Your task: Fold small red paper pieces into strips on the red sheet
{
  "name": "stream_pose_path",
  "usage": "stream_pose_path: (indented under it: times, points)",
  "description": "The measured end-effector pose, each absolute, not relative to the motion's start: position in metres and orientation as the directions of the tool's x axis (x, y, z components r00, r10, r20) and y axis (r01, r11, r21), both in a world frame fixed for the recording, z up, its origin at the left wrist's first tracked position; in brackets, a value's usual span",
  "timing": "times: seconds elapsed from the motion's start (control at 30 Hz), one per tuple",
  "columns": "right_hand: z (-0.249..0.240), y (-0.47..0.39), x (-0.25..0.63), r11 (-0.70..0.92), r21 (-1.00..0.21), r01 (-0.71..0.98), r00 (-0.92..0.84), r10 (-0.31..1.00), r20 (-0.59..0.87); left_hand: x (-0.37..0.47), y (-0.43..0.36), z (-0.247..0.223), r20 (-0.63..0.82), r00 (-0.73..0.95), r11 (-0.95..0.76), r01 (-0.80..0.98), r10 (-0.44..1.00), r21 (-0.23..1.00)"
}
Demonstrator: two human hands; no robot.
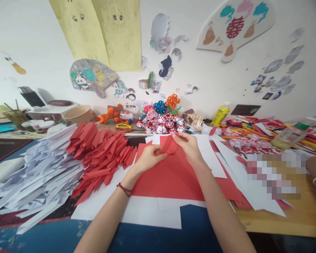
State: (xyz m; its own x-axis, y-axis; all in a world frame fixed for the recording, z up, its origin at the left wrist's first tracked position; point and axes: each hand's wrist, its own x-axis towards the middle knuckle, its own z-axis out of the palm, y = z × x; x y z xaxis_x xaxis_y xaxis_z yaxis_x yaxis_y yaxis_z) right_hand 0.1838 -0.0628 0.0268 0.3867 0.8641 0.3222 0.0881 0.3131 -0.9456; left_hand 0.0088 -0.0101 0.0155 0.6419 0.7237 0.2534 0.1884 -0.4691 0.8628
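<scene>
Gripping a red strip (pixel 171 147), the right hand (pixel 189 147) pinched its far end, the left hand (pixel 148 159) its near end, over red paper (pixel 171 181).

You're in a craft workspace: red paper (pixel 170 175) lies near, folded strips (pixel 97 151) heap left, flowers (pixel 162 124) crowd far, drawings (pixel 119 38) and fans (pixel 249 33) deck the wall (pixel 221 82).

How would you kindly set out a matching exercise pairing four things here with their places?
Things:
1. Red folded strips
2. Small red paper piece
3. Yellow bottle
4. Blue flower cluster

Places:
A. Between the left hand and right hand
B. Beside the white strips
C. Between pink flowers and orange flowers
D. Left of the dark wall plate

Pairs: 1-B; 2-A; 3-D; 4-C
</scene>
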Motion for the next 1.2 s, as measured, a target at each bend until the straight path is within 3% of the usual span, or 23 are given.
stream_pose_path:
  times: [0.13, 0.27, 0.47, 0.67, 0.9, 1.1, 1.2]
  points:
    - [0.029, -0.065, 0.175, 0.309, -0.951, 0.021, 0.185, 0.933, 0.308, 0.010, -0.006, 0.012, 0.262, 0.555, -0.390, 0.124, 0.789, 0.912]
    - [0.022, -0.062, 0.171, 0.220, -0.972, 0.078, 0.060, 0.972, 0.225, 0.010, 0.000, 0.008, 0.248, 0.486, -0.281, -0.005, 0.838, 0.960]
    - [0.014, -0.059, 0.173, 0.220, -0.960, 0.175, 0.201, 0.946, 0.254, 0.011, 0.000, 0.006, 0.275, 0.518, -0.365, 0.078, 0.810, 0.928]
    - [0.013, -0.059, 0.175, 0.209, -0.940, 0.270, 0.226, 0.935, 0.273, 0.012, 0.000, 0.007, 0.320, 0.501, -0.465, 0.194, 0.804, 0.864]
    - [0.013, -0.056, 0.174, 0.279, -0.799, 0.533, 0.341, 0.793, 0.504, 0.012, 0.001, 0.005, 0.313, 0.487, -0.446, 0.184, 0.816, 0.876]
    - [0.016, -0.059, 0.170, 0.251, -0.923, 0.292, 0.172, 0.935, 0.309, 0.011, 0.006, 0.000, 0.325, 0.468, -0.430, 0.133, 0.821, 0.893]
    - [0.016, -0.060, 0.170, 0.256, -0.928, 0.272, 0.166, 0.937, 0.307, 0.010, 0.004, 0.002, 0.313, 0.505, -0.452, 0.179, 0.805, 0.874]
